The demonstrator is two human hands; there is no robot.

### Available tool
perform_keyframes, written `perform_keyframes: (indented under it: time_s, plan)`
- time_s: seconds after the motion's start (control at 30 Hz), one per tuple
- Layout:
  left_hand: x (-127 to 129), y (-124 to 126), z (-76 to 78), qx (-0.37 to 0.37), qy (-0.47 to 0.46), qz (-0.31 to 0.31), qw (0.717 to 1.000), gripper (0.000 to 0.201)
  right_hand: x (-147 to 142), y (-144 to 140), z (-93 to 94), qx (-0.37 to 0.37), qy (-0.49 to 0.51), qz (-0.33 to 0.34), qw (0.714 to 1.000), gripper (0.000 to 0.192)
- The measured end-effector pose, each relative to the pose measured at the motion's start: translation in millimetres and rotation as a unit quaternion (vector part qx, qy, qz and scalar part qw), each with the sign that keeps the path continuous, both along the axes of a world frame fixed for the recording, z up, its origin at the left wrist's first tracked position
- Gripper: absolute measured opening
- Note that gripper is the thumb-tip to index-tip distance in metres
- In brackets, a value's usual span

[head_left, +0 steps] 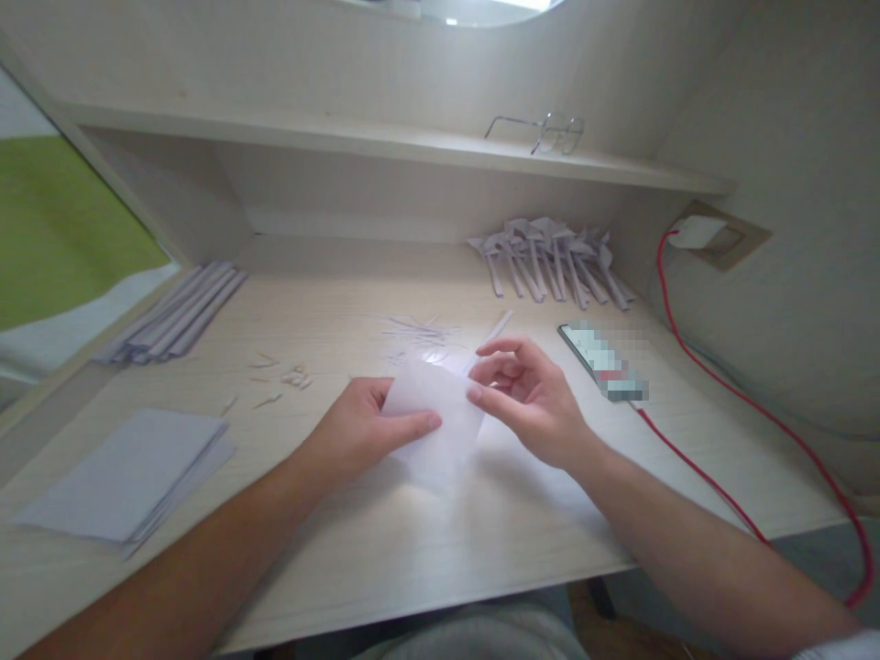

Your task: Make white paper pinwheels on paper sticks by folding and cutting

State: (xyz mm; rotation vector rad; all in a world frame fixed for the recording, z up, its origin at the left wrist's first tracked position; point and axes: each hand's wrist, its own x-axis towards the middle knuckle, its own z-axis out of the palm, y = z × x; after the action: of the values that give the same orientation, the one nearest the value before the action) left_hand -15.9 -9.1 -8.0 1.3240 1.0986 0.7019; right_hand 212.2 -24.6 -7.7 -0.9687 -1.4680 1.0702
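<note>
- Pinching the sheet of paper (435,417) between thumb and fingers, the left hand (361,431) is closed on its left edge, with the thumb laid across the top face.
- The right edge of the same sheet is nipped by the right hand (529,394) between thumb and forefinger, the other fingers being curled loosely above it.
- The sheet is held just over the worktop (481,532), near the middle of its front half, slightly bowed and not lying flat.
- The step in hand is judged to be a fold or roll of the sheet being started; whether a crease is already made cannot be told.
- For the next move, matched edges and steady pressure from both thumbs would be called for, since thin paper buckles easily.
- Thin paper slivers (416,332) and small scraps (281,376) are scattered behind the hands.
- A stack of blank sheets (124,477) lies at the front left corner, and folded strips (175,316) are laid along the left edge.
- Finished folded pieces (550,257) are heaped at the back right; a phone (601,362) on a red cable (721,385) lies beside them.
- Spectacles (543,133) rest on the shelf (344,137) above.
</note>
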Motion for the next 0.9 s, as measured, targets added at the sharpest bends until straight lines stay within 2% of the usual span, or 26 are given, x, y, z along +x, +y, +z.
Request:
perform_keyframes:
  time_s: [0.1, 0.23, 0.33, 0.4, 0.47, 0.53, 0.6, 0.77, 0.9]
  plan:
    - [-0.6, 2.4, -1.2, 0.010, -0.019, 0.035, 0.999, 0.032, -1.9, 0.8, -1.2, 0.003, -0.002, -0.015, 1.000, 0.022]
    - [1.3, 6.0, 1.3, 0.034, -0.157, 0.124, 0.979, 0.032, -5.8, 1.2, -3.0, -0.018, 0.042, -0.032, 0.998, 0.011]
    - [3.5, 5.7, 2.3, 0.025, -0.233, 0.130, 0.963, 0.029, -8.9, 1.3, -3.4, -0.048, 0.061, -0.043, 0.996, 0.010]
    - [4.0, 3.9, 1.8, 0.023, -0.204, 0.112, 0.972, 0.024, -10.8, 0.4, -3.5, -0.061, 0.074, -0.051, 0.994, 0.012]
    - [3.7, 1.8, 1.5, 0.030, -0.132, 0.098, 0.986, 0.027, -11.8, -1.3, -3.8, -0.069, 0.076, -0.045, 0.994, 0.012]
    - [3.2, 0.3, 1.9, 0.037, -0.075, 0.095, 0.992, 0.032, -11.1, -3.5, -4.4, -0.072, 0.064, -0.026, 0.995, 0.012]
    - [2.2, 0.3, 2.3, 0.043, -0.057, 0.106, 0.992, 0.035, -8.8, -5.7, -4.7, -0.063, 0.039, 0.000, 0.997, 0.013]
    - [-2.4, 4.0, -0.6, 0.044, -0.078, 0.095, 0.991, 0.038, -2.2, -7.8, -0.3, 0.063, -0.044, 0.057, 0.995, 0.030]
    - [-3.2, 4.3, 0.1, 0.029, -0.091, 0.089, 0.991, 0.037, -1.0, -6.8, 4.5, 0.113, -0.089, 0.065, 0.988, 0.023]
